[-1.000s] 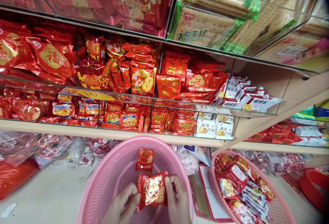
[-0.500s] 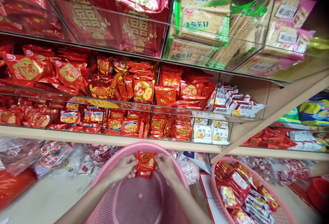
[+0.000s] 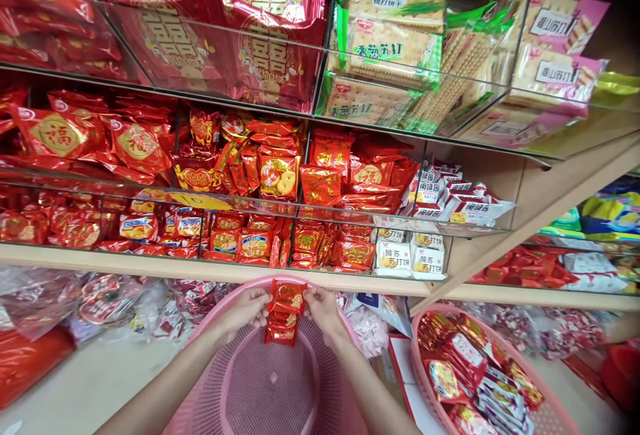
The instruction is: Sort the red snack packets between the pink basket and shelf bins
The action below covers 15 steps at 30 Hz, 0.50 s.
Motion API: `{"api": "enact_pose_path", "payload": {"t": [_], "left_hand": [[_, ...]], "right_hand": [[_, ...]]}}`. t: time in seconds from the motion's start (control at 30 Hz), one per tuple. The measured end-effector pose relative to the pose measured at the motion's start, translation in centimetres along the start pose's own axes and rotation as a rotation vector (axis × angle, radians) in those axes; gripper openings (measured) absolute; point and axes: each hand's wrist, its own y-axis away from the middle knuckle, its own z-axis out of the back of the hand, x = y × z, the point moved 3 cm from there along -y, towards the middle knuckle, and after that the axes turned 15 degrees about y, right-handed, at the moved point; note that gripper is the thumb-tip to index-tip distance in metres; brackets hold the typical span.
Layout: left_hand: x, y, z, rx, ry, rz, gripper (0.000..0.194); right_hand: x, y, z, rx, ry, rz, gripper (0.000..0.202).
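Note:
Between my two hands hang red biscuit packets (image 3: 285, 312), lined up one below another, with cookies printed on the wrappers. My left hand (image 3: 250, 308) pinches their left edge. Fingers of my right hand (image 3: 320, 307) are closed on the upper right edge. Both hands are over a large pink plastic basket (image 3: 204, 395), near its far rim. The basket's mesh bottom shows below the packets.
Shelves hold red biscuit packets (image 3: 280, 175), white soda cracker packs (image 3: 393, 258) and green-edged crackers (image 3: 395, 42) behind clear dividers. A second pink basket (image 3: 550, 415) at right holds mixed packets. Plastic bags (image 3: 37, 295) lie under the lowest shelf (image 3: 125, 265).
My hands have lifted the biscuit packets slightly up and to the right. More of the lower packets now shows beneath the top one.

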Motion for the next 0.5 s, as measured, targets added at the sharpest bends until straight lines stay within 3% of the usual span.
{"api": "enact_pose_path", "payload": {"t": [0.2, 0.5], "left_hand": [[-1.3, 0.0, -0.2, 0.009, 0.001, -0.014, 0.04], [1.9, 0.0, 0.3, -0.044, -0.178, 0.026, 0.048]], "right_hand": [[0.9, -0.4, 0.5, 0.005, 0.002, 0.009, 0.023], [-2.7, -0.2, -0.9, 0.009, 0.093, 0.062, 0.027]]}}
